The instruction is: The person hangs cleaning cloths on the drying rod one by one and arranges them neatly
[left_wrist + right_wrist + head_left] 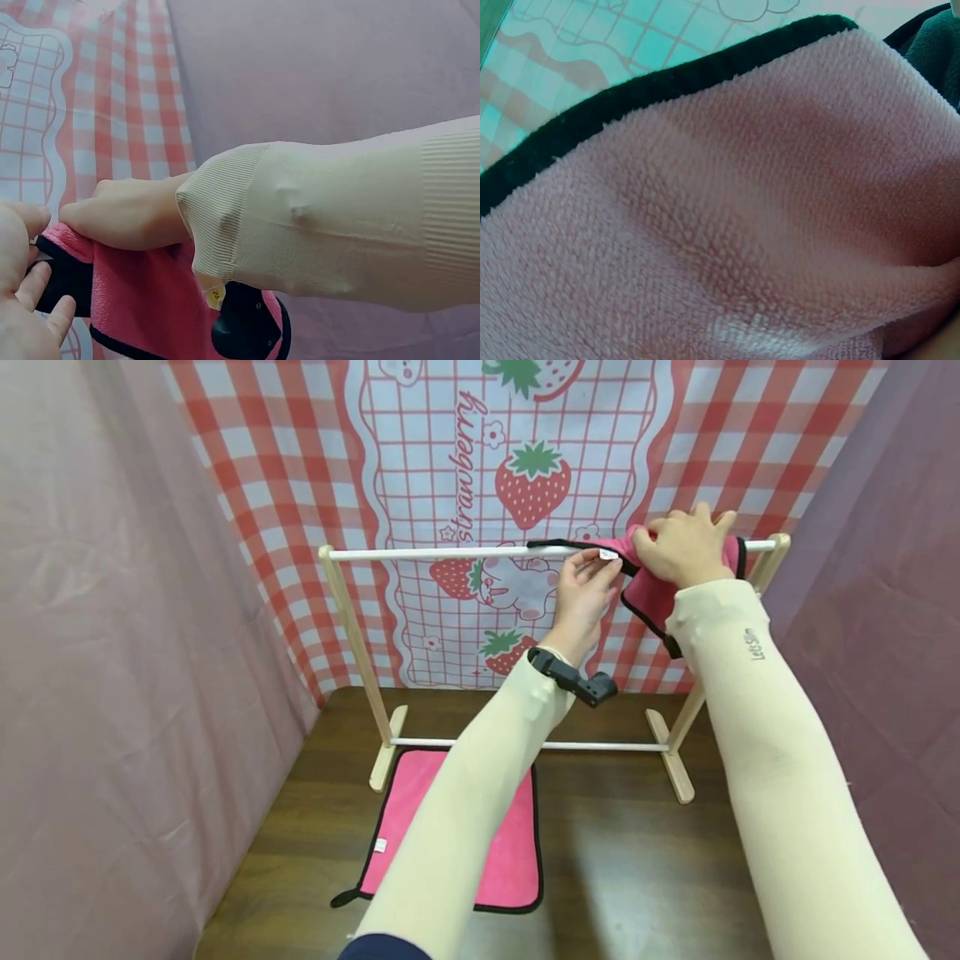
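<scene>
A pink towel (652, 597) with black edging lies bunched over the right part of the white top rail (450, 553) of a small wooden rack. My left hand (585, 597) pinches its black border beside a small white label (608, 554). At the rail's right side, my right hand (686, 547) grips the bunched cloth from above; some of its fingers are hidden. Pink pile and a dark border of the towel (705, 187) fill most of the right wrist view. The left wrist view shows the towel (142, 292) hanging below the right hand (131, 214).
Another pink towel (513, 860) lies spread on the wooden table (615, 860), partly behind my left forearm, its black loop (345, 897) at the near left corner. The rack's feet (670, 756) stand behind it. A strawberry-print cloth (420, 468) hangs behind, with plain curtains at both sides.
</scene>
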Demonstrator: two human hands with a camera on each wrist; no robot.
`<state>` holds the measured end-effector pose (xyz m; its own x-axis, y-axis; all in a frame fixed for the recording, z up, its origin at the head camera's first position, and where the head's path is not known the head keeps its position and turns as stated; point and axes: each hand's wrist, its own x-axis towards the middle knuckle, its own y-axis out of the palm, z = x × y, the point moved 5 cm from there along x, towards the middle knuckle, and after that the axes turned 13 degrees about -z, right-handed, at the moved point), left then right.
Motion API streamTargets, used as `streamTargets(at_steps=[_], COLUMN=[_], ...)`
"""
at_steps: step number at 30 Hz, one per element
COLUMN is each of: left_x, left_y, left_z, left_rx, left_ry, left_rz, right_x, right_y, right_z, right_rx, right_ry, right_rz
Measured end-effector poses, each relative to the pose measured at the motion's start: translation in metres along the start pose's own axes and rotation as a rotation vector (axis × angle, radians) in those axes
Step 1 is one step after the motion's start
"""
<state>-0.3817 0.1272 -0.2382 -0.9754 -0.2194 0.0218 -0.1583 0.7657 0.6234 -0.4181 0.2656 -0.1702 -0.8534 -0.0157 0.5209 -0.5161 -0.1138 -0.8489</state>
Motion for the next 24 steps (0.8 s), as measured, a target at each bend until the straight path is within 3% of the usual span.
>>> streamTargets(at_steps=[5,10,19,24], left_x=[-0.003,-0.002,-0.003,-0.005], left_y=[0.004,0.005,0.007,0.009], left_z=[-0.001,-0.001,-0.005,-0.006], left_rx=[0.033,0.015,-0.05,-0.089], left_ry=[0.014,-0.041,-0.12,-0.137], left_rz=[0.046,0.094,0.222,0.248], right_x=[0.0,0.0,-0.009,-0.017], right_y=[-0.001,-0.005,-0.019,-0.027], right_z=[-0.001,-0.002,-0.018,-0.038], right_rx=[0.027,0.105,0.475,0.684], right_ry=[0.007,0.04,0.061,0.162], right_rz=[-0.002,-0.048,-0.325,-0.484])
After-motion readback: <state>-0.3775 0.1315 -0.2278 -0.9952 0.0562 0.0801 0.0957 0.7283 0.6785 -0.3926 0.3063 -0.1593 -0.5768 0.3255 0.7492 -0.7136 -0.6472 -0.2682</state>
